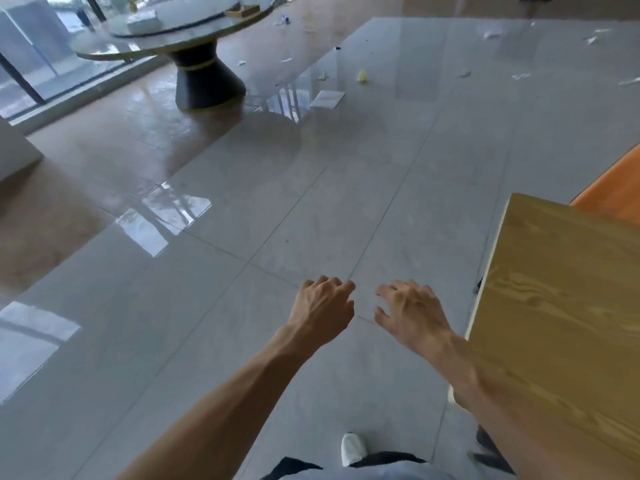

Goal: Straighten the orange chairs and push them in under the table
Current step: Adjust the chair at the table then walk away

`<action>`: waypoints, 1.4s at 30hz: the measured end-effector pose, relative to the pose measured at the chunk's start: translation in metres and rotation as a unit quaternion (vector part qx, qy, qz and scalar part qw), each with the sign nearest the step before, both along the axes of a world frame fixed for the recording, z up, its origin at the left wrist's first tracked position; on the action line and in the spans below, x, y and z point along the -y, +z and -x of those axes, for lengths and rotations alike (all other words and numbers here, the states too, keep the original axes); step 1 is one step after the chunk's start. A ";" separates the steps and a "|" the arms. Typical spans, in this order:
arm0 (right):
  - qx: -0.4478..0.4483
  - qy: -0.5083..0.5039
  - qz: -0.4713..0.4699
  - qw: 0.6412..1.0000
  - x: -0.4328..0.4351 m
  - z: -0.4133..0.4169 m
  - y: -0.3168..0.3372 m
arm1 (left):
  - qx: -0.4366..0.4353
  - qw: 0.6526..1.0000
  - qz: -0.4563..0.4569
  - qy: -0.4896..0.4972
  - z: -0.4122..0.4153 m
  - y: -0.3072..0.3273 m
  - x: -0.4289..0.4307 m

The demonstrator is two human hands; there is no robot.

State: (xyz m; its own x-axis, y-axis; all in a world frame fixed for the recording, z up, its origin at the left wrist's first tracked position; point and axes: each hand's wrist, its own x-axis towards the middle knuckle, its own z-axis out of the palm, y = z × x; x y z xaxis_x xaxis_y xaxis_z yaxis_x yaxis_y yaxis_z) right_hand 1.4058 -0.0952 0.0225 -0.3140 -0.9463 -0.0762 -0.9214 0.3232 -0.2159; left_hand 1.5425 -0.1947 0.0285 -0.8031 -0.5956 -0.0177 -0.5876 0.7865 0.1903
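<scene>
No readable writing or label shows anywhere. Both hands hang in the air over the grey tiled floor (242, 306), holding nothing. The left hand (322, 310) has its fingers curled loosely under; the right hand (412, 313) is half open with fingers spread and bent. Just beside the right forearm lies the wooden table (561, 306), its near-left corner toward the hands. Past the table's far edge, at the right border, a sliver of an orange chair (613, 188) shows; how it stands cannot be told. Farther off stands a round table (104, 51) on a dark pedestal. Paper scraps (327, 98) litter the floor beyond. A white shoe (351, 448) shows below.
</scene>
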 end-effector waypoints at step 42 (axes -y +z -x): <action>-0.009 -0.442 -0.005 0.897 0.337 0.838 -0.011 | -0.002 0.901 -0.044 -0.431 0.973 -0.012 0.402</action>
